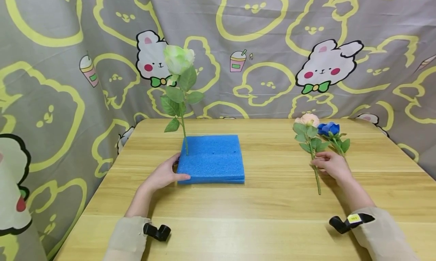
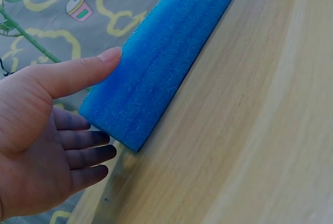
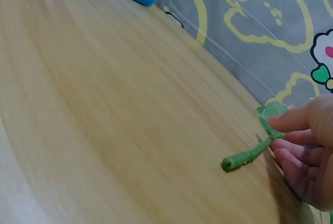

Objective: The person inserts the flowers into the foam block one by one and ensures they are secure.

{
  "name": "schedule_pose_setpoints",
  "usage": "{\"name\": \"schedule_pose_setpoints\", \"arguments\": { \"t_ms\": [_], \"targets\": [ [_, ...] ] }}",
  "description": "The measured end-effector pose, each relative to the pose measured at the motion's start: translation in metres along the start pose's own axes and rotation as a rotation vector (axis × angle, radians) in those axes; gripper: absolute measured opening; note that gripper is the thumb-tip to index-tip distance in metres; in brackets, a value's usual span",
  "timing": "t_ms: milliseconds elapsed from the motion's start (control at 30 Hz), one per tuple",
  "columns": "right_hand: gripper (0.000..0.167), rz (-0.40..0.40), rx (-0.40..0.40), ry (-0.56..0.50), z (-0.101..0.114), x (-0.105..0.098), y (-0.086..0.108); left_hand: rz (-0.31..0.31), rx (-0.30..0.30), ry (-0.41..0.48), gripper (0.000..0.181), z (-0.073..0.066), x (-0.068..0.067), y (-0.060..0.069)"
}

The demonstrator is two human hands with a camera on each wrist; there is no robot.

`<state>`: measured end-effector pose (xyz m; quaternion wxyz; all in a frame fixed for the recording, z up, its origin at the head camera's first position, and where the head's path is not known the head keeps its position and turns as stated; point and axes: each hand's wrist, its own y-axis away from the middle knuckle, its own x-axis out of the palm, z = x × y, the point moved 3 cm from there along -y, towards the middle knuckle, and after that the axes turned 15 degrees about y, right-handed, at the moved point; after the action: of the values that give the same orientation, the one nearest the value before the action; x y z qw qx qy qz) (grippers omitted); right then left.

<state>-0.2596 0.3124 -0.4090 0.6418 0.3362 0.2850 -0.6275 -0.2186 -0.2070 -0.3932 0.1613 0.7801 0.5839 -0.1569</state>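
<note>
In the head view, the blue foam block (image 1: 212, 166) lies on the wooden table (image 1: 259, 215) and serves as the landmark. A white-green rose (image 1: 182, 88) stands nearly upright with its stem in the block's left part, and two small dark marks show on the top to the right of that stem. The person's left hand (image 1: 162, 174) is at the block's left side, thumb along the front corner, resting against it rather than clenched. Well apart to the block's right, the right hand (image 1: 331, 165) grasps the stem of a peach rose (image 1: 310, 134), whose bloom points away from the person. A blue rose (image 1: 335, 137) lies just beyond it, farther from the block. Behind the block hangs a patterned grey curtain (image 1: 207, 11).

In the left wrist view, the thumb tip touches the block's edge while the four other fingers extend loosely by its end; whether they touch it cannot be told. A seam runs along the block's side.

In the right wrist view, the thumb and fingers pinch the peach rose's stem near a green leaf, the bare stem end projecting past them above the table. The block appears well apart from this hand.
</note>
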Motion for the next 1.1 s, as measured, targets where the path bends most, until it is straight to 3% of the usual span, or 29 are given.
{"name": "schedule_pose_setpoints", "arguments": {
  "t_ms": [167, 300, 1100],
  "targets": [
    [0.056, -0.019, 0.015, 0.08, 0.0017, 0.0021, -0.0011, -0.002, -0.004, -0.001, 0.1, 0.0007, -0.0002, -0.0001],
    [0.057, -0.02, 0.035, 0.061, 0.0022, 0.0019, -0.0011, -0.002, 0.0, -0.009, 0.1, -0.0006, -0.0002, -0.0001],
    [0.053, 0.068, 0.078, -0.408, 0.0046, 0.003, 0.0001, -0.008, 0.003, -0.005, 0.1, 0.0028, 0.0001, -0.0012]
  ]
}}
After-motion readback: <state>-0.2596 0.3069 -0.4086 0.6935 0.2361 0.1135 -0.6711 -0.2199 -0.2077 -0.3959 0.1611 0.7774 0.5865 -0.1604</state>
